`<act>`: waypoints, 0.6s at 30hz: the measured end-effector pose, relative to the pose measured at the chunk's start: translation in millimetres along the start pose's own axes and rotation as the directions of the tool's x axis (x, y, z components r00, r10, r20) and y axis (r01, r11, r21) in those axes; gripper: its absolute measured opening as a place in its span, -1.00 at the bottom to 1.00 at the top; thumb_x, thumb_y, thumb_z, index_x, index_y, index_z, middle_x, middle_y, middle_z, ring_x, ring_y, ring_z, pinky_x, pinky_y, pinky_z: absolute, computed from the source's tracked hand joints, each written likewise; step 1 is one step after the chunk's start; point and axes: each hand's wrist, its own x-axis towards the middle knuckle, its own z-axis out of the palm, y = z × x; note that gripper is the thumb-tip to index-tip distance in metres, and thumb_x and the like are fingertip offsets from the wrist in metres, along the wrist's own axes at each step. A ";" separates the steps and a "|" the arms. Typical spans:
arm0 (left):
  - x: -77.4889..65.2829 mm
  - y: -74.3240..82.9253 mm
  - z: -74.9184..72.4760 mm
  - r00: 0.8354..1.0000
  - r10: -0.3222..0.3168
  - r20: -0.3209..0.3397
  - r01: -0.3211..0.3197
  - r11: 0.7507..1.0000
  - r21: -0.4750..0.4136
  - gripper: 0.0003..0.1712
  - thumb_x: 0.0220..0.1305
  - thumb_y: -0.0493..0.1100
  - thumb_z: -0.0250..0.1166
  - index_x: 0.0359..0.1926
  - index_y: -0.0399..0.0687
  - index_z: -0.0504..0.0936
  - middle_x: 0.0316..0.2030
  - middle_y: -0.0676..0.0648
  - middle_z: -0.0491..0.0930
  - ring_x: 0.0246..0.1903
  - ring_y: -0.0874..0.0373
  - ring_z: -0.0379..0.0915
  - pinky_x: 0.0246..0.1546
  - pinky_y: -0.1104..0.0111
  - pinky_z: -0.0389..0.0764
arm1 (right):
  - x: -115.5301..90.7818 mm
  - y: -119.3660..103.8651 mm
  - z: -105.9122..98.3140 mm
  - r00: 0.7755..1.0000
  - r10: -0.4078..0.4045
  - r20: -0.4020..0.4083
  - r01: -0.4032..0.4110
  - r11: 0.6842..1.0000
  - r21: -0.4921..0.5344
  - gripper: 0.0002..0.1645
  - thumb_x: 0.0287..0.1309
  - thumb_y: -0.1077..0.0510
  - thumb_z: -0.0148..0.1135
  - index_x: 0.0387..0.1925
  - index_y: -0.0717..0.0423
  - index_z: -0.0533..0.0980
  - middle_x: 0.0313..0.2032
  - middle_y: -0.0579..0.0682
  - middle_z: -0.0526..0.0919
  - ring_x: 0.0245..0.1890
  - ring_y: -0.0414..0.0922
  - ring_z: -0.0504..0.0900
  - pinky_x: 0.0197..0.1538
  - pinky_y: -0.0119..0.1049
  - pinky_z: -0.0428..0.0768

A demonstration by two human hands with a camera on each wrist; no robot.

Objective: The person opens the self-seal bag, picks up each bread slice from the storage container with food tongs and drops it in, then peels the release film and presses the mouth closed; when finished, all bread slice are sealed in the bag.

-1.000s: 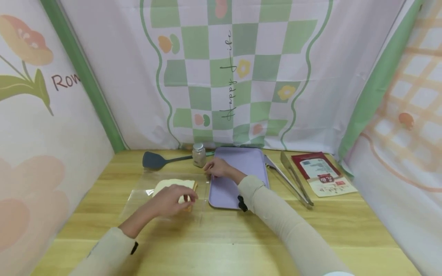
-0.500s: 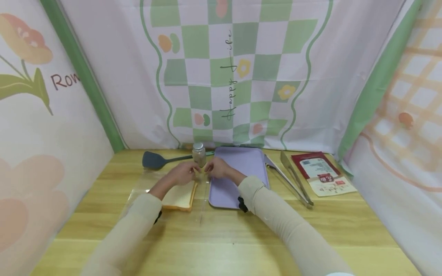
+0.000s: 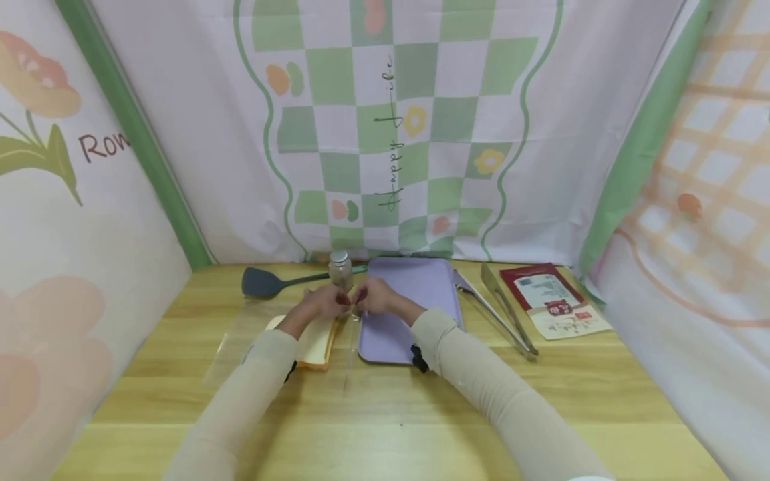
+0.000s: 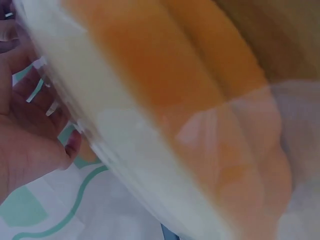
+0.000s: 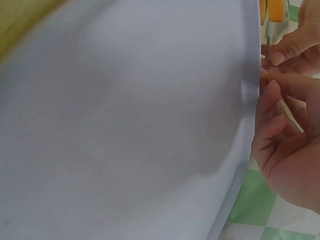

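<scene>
Leaving the bread [image 3: 315,347], as we see, the left hand [image 3: 327,302] has joined the right hand [image 3: 374,294]; both now pinch the clear bag [image 3: 237,335] at its edge, working together.

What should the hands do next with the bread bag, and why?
Maybe the left hand should pinch along the edge of the clear bag, closing it: the bread is inside, and the right hand is at that edge too. I can't tell whether it's shut.
</scene>
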 end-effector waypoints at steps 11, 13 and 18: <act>-1.2 -7.9 8.1 0.999 0.009 -0.036 -0.010 0.999 -0.042 -0.85 0.33 -0.05 0.24 -0.25 0.13 0.74 -0.34 0.15 0.70 -0.09 0.04 0.57 0.23 -0.34 0.04 | -0.7 -0.8 5.4 1.000 0.017 -0.022 -0.017 1.000 -0.014 -0.90 0.04 0.38 0.33 -0.35 0.23 0.68 -0.43 0.02 0.74 -0.62 -0.28 0.52 -0.48 -0.45 0.56; -0.9 -9.6 8.7 0.999 0.011 -0.053 -0.014 0.998 -0.055 -0.85 0.33 -0.04 0.24 -0.26 0.14 0.74 -0.33 0.15 0.71 -0.10 0.05 0.57 0.21 -0.32 0.06 | -0.2 -0.5 5.9 0.999 0.026 -0.027 -0.026 1.000 -0.016 -0.89 0.05 0.36 0.33 -0.34 0.22 0.69 -0.44 0.00 0.73 -0.62 -0.28 0.52 -0.48 -0.45 0.55; 0.8 -13.1 11.1 0.998 0.021 -0.067 -0.027 0.995 -0.095 -0.85 0.31 -0.04 0.25 -0.25 0.15 0.75 -0.27 0.16 0.72 -0.06 0.04 0.56 0.22 -0.36 0.01 | 0.7 0.5 6.0 0.998 0.048 -0.032 -0.048 0.999 -0.015 -0.93 0.11 0.29 0.35 -0.34 0.18 0.71 -0.49 -0.03 0.72 -0.64 -0.28 0.51 -0.51 -0.45 0.52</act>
